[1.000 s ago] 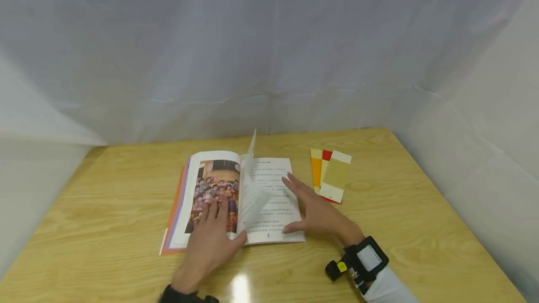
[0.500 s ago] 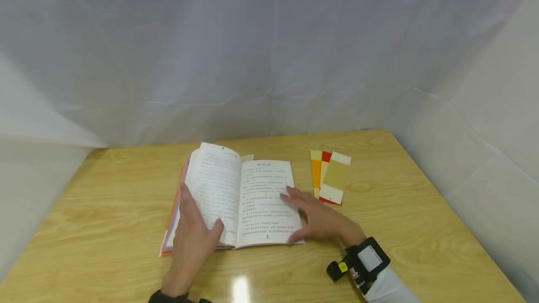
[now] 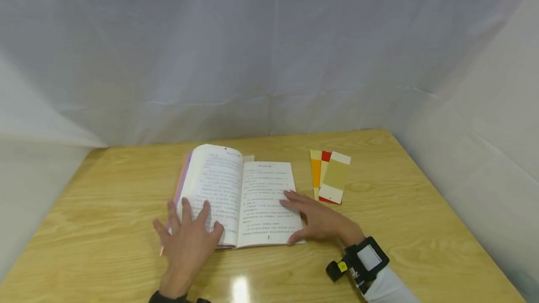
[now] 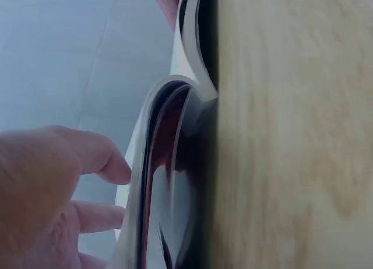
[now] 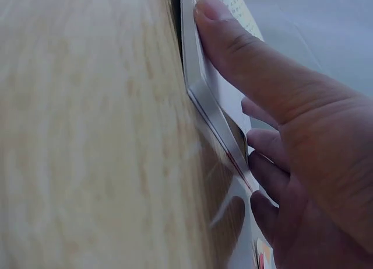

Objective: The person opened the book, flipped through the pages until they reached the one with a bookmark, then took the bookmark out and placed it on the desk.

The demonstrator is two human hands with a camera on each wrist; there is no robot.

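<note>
Since a moment ago, the loose page that was standing up over the spine has come down flat, and my left hand [image 3: 189, 235] has slid from the inner edge of the left-hand page toward its outer lower corner, fingers now spreading wide. Both visible pages of the open book [image 3: 237, 195] are now showing printed text, where a second back the left one was showing a colour picture, so I am judging that one leaf has been turned and is being smoothed down. My left hand is lying released and flat, pressing the left page, which is still bulging upward near the spine; the left wrist view is showing the stacked pages arching off the counter [image 3: 105, 209]. My right hand [image 3: 317, 221] is resting with straight, relaxed fingers on the lower part of the right page, thumb at the bottom edge, grasping nothing. The book is lying open near the middle of the counter, and a small fan of colour cards [image 3: 330, 176] is lying just to its right, apart from my right hand.
</note>
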